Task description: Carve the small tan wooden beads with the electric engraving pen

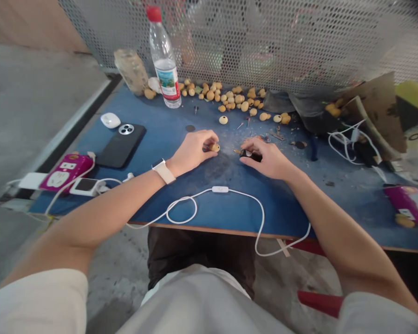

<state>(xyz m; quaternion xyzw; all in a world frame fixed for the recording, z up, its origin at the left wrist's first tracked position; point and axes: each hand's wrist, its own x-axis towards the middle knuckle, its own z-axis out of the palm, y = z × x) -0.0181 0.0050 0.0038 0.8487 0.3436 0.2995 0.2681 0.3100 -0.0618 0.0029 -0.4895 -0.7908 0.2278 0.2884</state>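
My left hand, with a pale-banded watch on its wrist, pinches a small tan gourd. A dark hole shows on the gourd's right side. Across a short gap, my right hand is closed around a small black handheld tool that looks like a mini drill. Its thin brass-coloured tip points left toward the gourd without touching it. My palm and fingers hide part of the tool. Just beyond the hands lies a pale gourd with a dark hole.
Small gourds lie piled along the perforated metal screen. A water bottle stands back left, near a phone and white mouse. A white cable with a switch crosses the front edge. Cardboard leans at right.
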